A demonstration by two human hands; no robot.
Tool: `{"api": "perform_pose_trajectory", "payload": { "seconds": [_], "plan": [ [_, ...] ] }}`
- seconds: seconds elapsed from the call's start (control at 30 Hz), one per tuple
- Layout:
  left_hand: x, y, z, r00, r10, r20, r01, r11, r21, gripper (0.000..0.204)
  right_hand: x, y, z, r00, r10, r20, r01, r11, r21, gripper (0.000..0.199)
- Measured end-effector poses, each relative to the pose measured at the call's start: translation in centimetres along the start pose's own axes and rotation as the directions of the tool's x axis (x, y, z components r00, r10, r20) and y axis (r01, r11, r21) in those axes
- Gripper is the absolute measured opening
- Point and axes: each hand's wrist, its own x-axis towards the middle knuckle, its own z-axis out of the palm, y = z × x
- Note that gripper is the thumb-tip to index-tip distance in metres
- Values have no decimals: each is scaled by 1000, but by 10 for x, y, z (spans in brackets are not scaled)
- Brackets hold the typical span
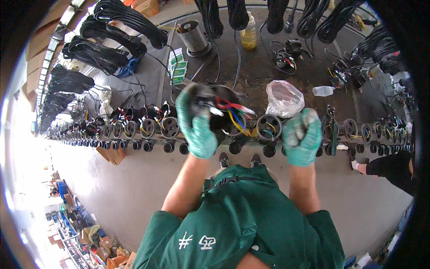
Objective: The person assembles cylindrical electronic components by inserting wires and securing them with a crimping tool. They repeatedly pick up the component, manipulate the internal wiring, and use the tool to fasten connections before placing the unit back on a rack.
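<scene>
Overhead view of a bench, with clock directions taken from the view's centre unless a hand is named. The left hand (197,130), in a green glove, is partly closed, fingers and thumb curved around a motion-blurred black component with red, blue, yellow and white leads (201,101); this component lies at the hand's 12 o'clock, its leads trailing toward 3 to 4 o'clock. The right hand (302,139), likewise gloved, has its fingers curled inward; whether they grip anything cannot be told. At its 11 o'clock sits a translucent, pinkish plastic bag (285,99), open at the top; between its 9 and 10 stands a round dark housing with yellow and blue wires inside (269,128), one of a row along the near edge of the dark brown worktop (251,67). Near 11 o'clock lie green-and-white printed cards (179,71); between 11 and 12 stands a silvery metal cylinder (194,39), and between 12 and 1 a clear bottle of yellow contents (248,38). Coiled black cables (130,22) line the far side from 10 to 2. Between 3 and 4 o'clock, a dark-clothed co-worker (394,168) is partly visible.
</scene>
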Motion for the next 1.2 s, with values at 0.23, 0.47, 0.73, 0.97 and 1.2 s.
{"api": "perform_pose_trajectory", "payload": {
  "seconds": [0.23,0.47,0.73,0.97,1.2],
  "plan": [
    [18,-1,-24,995,-69,68,67,997,36,56,-27,4,14,924,372,84,-240,738,-631,51],
    [14,4,-28,986,-136,100,143,987,-69,58,-30,55,50,838,530,131,-393,751,-531,40],
    [38,-7,-72,963,-270,-14,267,957,-115,42,-47,-20,-1,993,32,110,24,876,-481,31],
    [35,-17,-64,952,-290,103,298,952,-72,37,-61,25,-8,957,130,259,237,168,-957,49],
    [28,-36,-52,930,-340,140,346,938,-16,33,-46,86,82,988,36,153,136,292,-947,18]
  ]
}}
